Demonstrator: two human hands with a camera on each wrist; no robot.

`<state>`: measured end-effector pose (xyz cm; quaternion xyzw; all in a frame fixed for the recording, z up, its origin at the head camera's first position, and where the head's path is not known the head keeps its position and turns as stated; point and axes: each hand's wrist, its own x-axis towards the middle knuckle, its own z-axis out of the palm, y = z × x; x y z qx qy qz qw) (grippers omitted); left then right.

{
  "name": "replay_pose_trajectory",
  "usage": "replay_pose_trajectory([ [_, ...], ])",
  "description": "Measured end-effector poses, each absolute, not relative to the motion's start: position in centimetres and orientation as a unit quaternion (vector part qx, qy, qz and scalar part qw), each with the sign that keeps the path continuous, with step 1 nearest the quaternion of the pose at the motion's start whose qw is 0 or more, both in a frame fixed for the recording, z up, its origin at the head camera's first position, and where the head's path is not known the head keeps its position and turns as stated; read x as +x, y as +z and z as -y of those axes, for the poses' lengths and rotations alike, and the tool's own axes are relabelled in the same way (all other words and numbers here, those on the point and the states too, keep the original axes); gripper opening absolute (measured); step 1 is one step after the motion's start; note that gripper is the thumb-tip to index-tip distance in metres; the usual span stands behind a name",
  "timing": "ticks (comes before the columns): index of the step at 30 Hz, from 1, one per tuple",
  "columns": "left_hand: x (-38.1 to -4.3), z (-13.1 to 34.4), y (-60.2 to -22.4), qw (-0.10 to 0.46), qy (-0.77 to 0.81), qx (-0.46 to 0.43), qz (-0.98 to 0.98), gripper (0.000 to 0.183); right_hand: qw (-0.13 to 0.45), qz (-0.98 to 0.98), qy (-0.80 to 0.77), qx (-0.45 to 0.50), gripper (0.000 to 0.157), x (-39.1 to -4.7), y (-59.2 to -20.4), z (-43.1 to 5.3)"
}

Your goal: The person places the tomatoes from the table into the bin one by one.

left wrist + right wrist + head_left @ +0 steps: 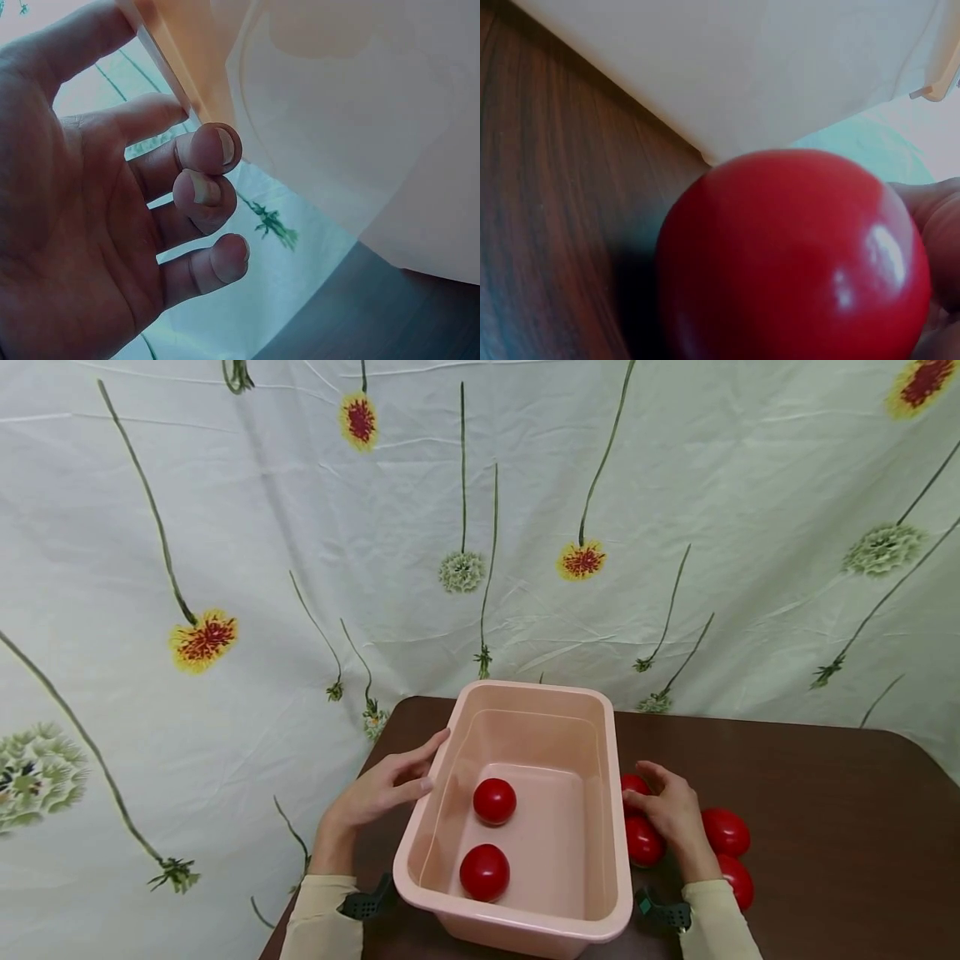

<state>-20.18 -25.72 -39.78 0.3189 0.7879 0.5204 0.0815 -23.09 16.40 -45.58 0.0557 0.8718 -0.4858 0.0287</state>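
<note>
A pink plastic bin (517,924) stands on the dark table with two glossy red balls (494,801) inside. My left hand (378,789) touches its left rim from outside with thumb and index finger; in the left wrist view the other fingers (210,196) bend loosely around nothing. Just right of the bin, my right hand (670,806) curls thumb and fingers round a red ball (635,784), mostly covered by the hand. Another red ball (643,843) lies below the thumb. One large red ball (795,262) fills the right wrist view, with fingers partly visible behind it.
Two more red balls (726,832) lie right of my right wrist. The dark wood table (840,827) extends to the right. A white cloth with printed flowers (525,527) hangs behind the table and on the left.
</note>
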Motion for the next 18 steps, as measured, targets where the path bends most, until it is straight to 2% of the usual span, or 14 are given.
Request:
replay_pose_trajectory([
  [9,-20.16,25.73,-39.81,0.083,0.523,0.318,-0.786,0.066,0.082,-0.880,-0.463,0.066,0.076,-23.27,-45.88,-16.56],
  [18,-20.15,25.61,-39.68,0.086,0.532,0.321,-0.779,0.066,0.087,-0.879,-0.463,0.076,0.081,-23.38,-46.04,-16.50],
])
